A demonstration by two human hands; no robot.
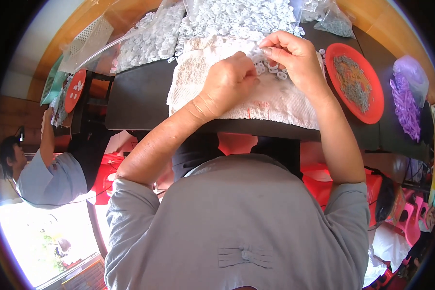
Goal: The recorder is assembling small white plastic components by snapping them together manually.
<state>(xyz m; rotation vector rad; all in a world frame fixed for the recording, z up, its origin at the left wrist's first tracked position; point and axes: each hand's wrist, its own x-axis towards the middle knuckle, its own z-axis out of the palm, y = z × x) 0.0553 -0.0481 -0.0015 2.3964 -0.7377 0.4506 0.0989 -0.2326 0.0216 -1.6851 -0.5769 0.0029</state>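
Over a cream towel on the dark table, my left hand is closed, its fingers curled under. Whatever it may hold is hidden behind the knuckles. My right hand is just to the right, with thumb and forefinger pinched together near the tips of the left. What lies in that pinch is too small to make out. Several small white oval pieces with holes lie on the towel beneath the right fingers. Beyond the towel spreads a big heap of similar white pieces.
A red plate of small metal pieces stands on the right, near a bag of purple strips. A clear bag sits at the back right. Another person works at the far left by a red dish.
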